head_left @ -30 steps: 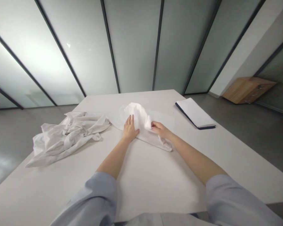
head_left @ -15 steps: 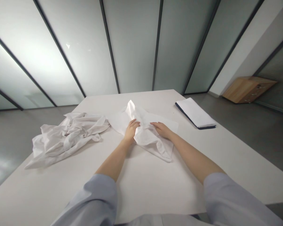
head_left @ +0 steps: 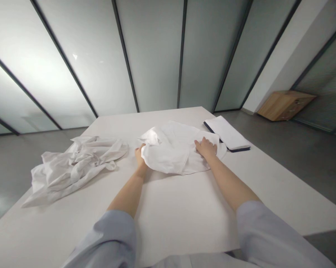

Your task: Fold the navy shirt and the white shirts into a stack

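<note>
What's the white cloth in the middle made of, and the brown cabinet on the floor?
The middle cloth looks like thin, smooth fabric, maybe cotton or a blend: it wrinkles and shines at one fold. The brown cabinet looks like wood or wood-look board, fairly matt, with faint grain-like streaks; I can't tell which.

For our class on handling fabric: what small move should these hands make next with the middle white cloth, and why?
Probably draw the left hand outward while the right hand presses down: the white cloth looks bunched beside the left hand, whereas the right hand rests on its flatter part.
</note>
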`<state>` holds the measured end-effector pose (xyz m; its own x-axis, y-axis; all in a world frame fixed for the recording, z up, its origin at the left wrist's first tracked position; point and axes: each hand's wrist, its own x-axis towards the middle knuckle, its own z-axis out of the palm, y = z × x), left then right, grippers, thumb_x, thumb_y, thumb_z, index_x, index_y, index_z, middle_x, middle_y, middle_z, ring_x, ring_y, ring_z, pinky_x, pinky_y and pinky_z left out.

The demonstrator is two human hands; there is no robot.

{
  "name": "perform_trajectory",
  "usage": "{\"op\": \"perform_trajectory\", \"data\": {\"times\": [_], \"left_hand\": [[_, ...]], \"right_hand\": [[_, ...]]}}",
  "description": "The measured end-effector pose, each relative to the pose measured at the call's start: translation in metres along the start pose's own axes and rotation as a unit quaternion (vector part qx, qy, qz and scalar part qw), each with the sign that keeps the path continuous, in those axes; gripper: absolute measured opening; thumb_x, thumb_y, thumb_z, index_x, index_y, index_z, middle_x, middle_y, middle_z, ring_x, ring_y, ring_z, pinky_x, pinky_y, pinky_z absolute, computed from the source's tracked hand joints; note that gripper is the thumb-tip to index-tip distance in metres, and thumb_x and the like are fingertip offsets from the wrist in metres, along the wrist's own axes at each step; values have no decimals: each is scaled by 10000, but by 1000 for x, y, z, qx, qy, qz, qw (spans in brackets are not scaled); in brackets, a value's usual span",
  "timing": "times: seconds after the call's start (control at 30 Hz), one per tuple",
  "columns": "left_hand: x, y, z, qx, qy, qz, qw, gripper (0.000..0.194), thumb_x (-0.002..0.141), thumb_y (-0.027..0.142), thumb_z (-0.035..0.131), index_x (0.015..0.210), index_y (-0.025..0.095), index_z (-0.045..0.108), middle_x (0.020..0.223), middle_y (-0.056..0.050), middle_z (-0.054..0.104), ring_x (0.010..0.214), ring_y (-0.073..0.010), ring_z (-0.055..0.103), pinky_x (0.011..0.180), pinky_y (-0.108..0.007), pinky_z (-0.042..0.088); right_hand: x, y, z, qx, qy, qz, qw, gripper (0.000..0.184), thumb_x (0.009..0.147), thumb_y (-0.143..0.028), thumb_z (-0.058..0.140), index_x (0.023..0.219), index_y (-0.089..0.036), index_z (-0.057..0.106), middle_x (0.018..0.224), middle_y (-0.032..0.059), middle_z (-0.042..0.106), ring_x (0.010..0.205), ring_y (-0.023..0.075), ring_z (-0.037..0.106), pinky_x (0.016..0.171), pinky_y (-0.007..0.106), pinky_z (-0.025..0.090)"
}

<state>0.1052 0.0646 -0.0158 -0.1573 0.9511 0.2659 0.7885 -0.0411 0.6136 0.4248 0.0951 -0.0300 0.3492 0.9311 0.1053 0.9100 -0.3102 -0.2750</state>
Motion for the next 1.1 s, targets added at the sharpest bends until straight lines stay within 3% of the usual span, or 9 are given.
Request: {"op": "perform_trajectory", "data": {"times": [0.2, 0.3, 0.43, 0.5, 0.6, 0.73, 0.93, 1.03, 1.1], "left_hand": [[-13, 19, 14, 104, -154, 84, 979, 267, 872, 326, 556, 1073, 210, 688, 1102, -100, 701, 1071, -274, 630, 891, -342, 484], [-23, 28, 19, 153, -166, 121, 967, 321, 843, 414, 579, 1057, 199, 684, 1083, -128, 686, 1074, -308, 617, 929, -395, 469], [-31, 35, 18, 155, -66, 219, 961, 776, 754, 458, 676, 1424, 180, 398, 1517, -168, 335, 1397, -346, 293, 1109, -457, 304], [-31, 36, 16, 165, -99, 263, 945, 906, 744, 462, 685, 1498, 205, 254, 1592, -151, 160, 1446, -356, 164, 1134, -505, 237], [-28, 36, 14, 173, -201, 295, 918, 916, 741, 457, 687, 1508, 292, 213, 1590, -111, 196, 1407, -345, 270, 1083, -502, 321], [-24, 36, 16, 184, -224, 293, 911, 684, 769, 400, 647, 1403, 300, 410, 1351, -95, 540, 1209, -308, 494, 973, -447, 435], [-20, 33, 23, 152, -197, 286, 925, 234, 821, 332, 572, 1022, 223, 623, 1038, -75, 660, 1015, -240, 586, 934, -362, 444], [-13, 37, 7, 120, -121, 278, 945, 200, 811, 311, 561, 974, 208, 612, 969, -76, 657, 953, -241, 591, 892, -360, 449], [-6, 43, -20, 105, -48, 272, 955, 228, 793, 302, 566, 996, 205, 603, 963, -79, 649, 938, -250, 585, 880, -374, 443]], "right_hand": [[-3, -1, -3, 33, -54, -68, 996, 480, 941, -515, 348, 1235, -261, 629, 1427, 109, 475, 1318, 348, 392, 1069, 548, 258], [-7, -15, 1, 168, -111, -133, 970, 371, 913, -469, 430, 1089, -267, 687, 1383, 67, 540, 1333, 322, 382, 1105, 532, 214], [-30, -42, 5, 382, -207, -212, 875, 351, 847, -526, 505, 888, -239, 703, 1058, 59, 714, 1103, 282, 577, 998, 425, 391], [-46, -54, 6, 473, -279, -215, 807, 399, 833, -553, 486, 837, -210, 691, 883, 52, 726, 921, 260, 633, 874, 392, 468], [-63, -65, 7, 555, -336, -189, 737, 372, 813, -520, 490, 732, -196, 653, 655, 18, 665, 685, 214, 604, 719, 346, 483], [-60, -66, 11, 567, -226, -172, 773, 417, 827, -506, 429, 553, -217, 551, 533, 0, 583, 554, 175, 521, 633, 317, 436], [-28, -33, 7, 518, 113, -88, 843, 439, 840, -469, 407, 481, -232, 497, 523, 17, 571, 600, 184, 539, 676, 317, 414], [-17, -16, 6, 518, 147, 12, 842, 423, 848, -420, 391, 470, -242, 455, 479, 10, 529, 554, 178, 514, 620, 314, 398], [-13, -12, 9, 524, 128, 16, 842, 405, 853, -410, 390, 484, -248, 431, 458, -6, 494, 526, 170, 489, 588, 311, 386]]}}
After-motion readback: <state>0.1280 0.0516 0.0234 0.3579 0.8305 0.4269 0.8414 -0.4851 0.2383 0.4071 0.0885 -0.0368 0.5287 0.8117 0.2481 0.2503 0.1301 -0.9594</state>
